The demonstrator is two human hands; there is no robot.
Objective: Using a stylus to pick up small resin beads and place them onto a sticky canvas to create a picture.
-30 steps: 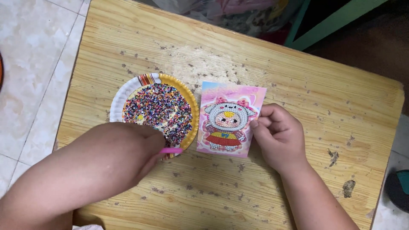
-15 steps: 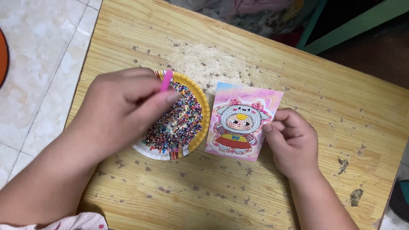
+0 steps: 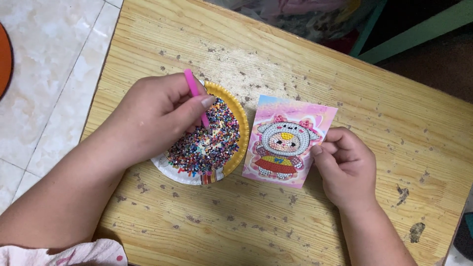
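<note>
My left hand [image 3: 155, 116] holds a thin pink pen [image 3: 195, 96], its tip down among the small coloured beads [image 3: 212, 140] heaped in a paper plate [image 3: 240, 129] with a yellow rim. The hand covers the plate's left half. To the right of the plate lies a pink picture card [image 3: 289, 140] showing a bead-covered cartoon doll. My right hand [image 3: 345, 165] pinches the card's right edge between thumb and fingers and presses it on the wooden table [image 3: 276, 221].
The worn wooden table has dark chipped spots all over. White floor tiles [image 3: 44, 74] lie to the left, with an orange round edge [image 3: 5, 59] at the far left. A green frame [image 3: 414, 32] and crumpled cloth sit beyond the table's far edge.
My left hand moved from the plate's near edge up over the plate, and the pen turned from lying sideways to pointing down into the beads. The right hand stayed on the card.
</note>
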